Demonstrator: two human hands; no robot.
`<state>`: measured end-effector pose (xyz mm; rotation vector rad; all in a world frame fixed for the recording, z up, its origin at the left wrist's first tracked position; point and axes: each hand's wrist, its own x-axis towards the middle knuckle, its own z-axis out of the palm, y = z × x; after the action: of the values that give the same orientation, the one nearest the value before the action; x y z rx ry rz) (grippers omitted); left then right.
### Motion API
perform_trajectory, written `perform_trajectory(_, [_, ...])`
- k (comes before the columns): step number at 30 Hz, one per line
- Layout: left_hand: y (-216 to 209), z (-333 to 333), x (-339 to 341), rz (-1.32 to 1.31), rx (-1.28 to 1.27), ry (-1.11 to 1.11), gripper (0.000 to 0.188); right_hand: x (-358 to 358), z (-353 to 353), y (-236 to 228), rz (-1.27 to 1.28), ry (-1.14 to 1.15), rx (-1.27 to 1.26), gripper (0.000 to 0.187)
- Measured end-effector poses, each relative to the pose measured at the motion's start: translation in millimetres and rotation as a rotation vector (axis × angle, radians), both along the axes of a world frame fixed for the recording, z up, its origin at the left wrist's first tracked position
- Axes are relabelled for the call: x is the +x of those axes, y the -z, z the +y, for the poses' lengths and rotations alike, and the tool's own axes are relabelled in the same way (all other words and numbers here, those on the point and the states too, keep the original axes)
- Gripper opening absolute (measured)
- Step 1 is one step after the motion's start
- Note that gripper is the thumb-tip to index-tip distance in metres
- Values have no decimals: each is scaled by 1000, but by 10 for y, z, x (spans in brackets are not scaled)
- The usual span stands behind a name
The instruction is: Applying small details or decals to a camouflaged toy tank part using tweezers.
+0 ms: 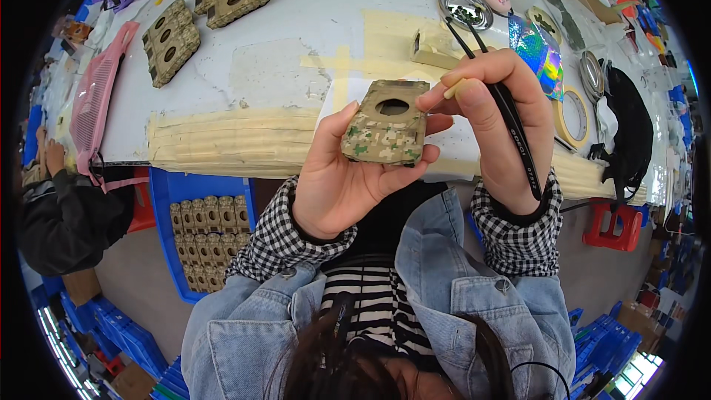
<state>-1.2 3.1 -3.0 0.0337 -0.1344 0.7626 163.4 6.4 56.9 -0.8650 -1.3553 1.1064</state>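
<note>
Holding a camouflage-patterned shell (378, 137) above the near edge of the worktop (318, 18), the person at the bench has both hands occupied. Left hand (348, 189): cupped beneath, thumb on the left edge, fingers wrapped to the far side. Right hand (489, 130): pinching a small pale piece (454, 89) between thumb and forefinger, with black tweezers (511, 122) lodged across the palm; one fingertip appears to touch the shell's upper right edge.

Step in hand, judged by eye: close handwork on the shell's outer face, near the oval hole. The next move probably calls for a steady left hold and, if the tweezers are wanted, a turn of the right wrist, since their tips point away toward the round metal dish (444, 9) of dark green flakes (461, 15). Similar shells lie at far left (170, 43) on the worktop; more are ranked in the blue bin (164, 237) below.

Hard to make out: what the pale piece is; whether it meets the shell; the shell's underside, covered by the left palm. The hole's interior reads only as dark. A neighbour's dark sleeve (70, 226) is cropped by the lens rim.
</note>
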Motion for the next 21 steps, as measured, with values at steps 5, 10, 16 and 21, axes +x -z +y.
perform_trajectory(5, [8, 4, 7, -4, 5, 1, 57, 8, 5, 8, -5, -3, 4, 15])
perform_trajectory(10, [10, 4, -3, -12, -23, 6, 57, 5, 21, 20, 40, 5, -29, 15])
perform_trajectory(16, [21, 9, -11, -52, -104, 31, 59, 146, 131, 25, 114, 117, -3, 15])
perform_trajectory(21, [60, 26, -27, -135, -54, 9, 58, 402, 389, 174, -441, 516, 399, 10])
